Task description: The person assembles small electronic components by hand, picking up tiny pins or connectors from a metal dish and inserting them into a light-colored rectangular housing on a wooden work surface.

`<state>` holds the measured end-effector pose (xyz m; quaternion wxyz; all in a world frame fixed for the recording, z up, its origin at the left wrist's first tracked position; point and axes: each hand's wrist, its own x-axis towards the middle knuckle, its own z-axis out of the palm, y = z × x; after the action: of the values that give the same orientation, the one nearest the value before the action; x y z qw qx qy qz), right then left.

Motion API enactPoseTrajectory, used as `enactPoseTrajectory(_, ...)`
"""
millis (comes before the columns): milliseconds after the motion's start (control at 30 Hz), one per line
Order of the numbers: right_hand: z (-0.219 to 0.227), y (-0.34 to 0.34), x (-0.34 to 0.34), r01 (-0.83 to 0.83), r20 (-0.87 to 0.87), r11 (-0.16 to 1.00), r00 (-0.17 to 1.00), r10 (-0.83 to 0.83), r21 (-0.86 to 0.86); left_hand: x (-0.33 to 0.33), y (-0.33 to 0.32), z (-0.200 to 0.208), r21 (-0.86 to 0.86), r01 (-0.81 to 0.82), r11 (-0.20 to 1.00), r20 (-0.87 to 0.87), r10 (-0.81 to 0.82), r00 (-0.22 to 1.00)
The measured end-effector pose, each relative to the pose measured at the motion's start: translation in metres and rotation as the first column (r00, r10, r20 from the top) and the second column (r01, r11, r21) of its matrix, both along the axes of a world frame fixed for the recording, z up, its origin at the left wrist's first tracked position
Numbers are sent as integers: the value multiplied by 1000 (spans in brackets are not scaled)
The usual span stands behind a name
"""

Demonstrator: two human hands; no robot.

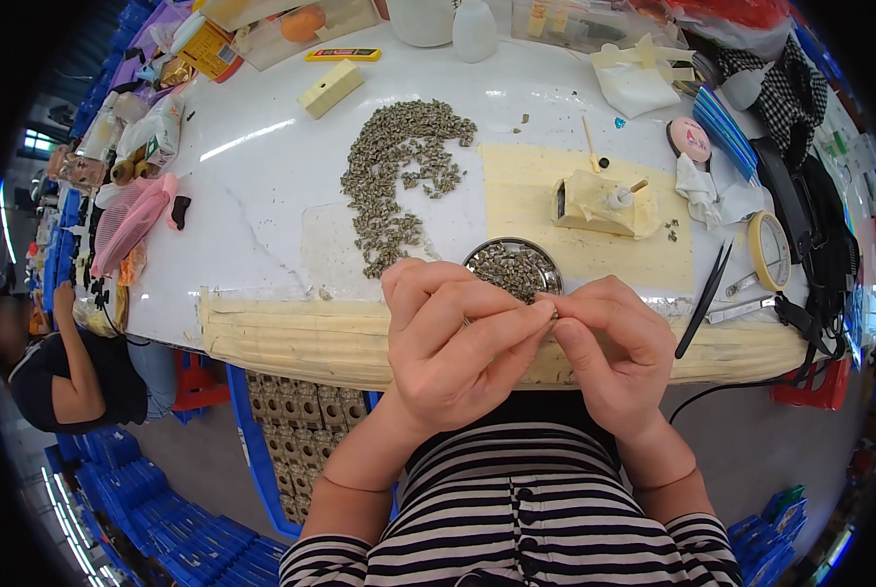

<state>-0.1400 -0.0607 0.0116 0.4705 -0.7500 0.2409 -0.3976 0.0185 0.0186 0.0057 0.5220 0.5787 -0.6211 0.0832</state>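
Note:
My left hand (462, 342) and my right hand (616, 347) meet fingertip to fingertip over the table's front edge. Both are closed in a pinch around a tiny metal part (555, 315), mostly hidden by the fingers. Just beyond them sits a round metal dish (506, 241) holding many small grey metal parts (512, 267); my fingers cover its near side. A large loose pile of similar parts (369, 166) spreads over the white tabletop, farther off and to the left. Black tweezers (704, 301) lie right of my right hand.
Yellowish tape covers the front edge (291, 338). A tape-wrapped block (599, 203) with a small white bottle stands right of the pile. A tape roll (770, 251) lies far right. Below the table is a blue crate (252, 450) of metal blocks. Another person (76, 377) sits at left.

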Motion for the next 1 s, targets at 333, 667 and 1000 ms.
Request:
enactPoseTrajectory(333,3,-1,1,96,19,975,995,-94,-200,-1,-2,-1,-2,-17,1000,26,17,1000)
enactPoseTrajectory(667,3,0,4,106,26,929,994,-103,-355,-1,-3,-1,-11,-29,1000,-5,29,1000)
enactPoseTrajectory(1000,-1,-3,2,40,15,992,999,-39,-122,0,-2,-1,-7,9,1000,17,-9,1000)
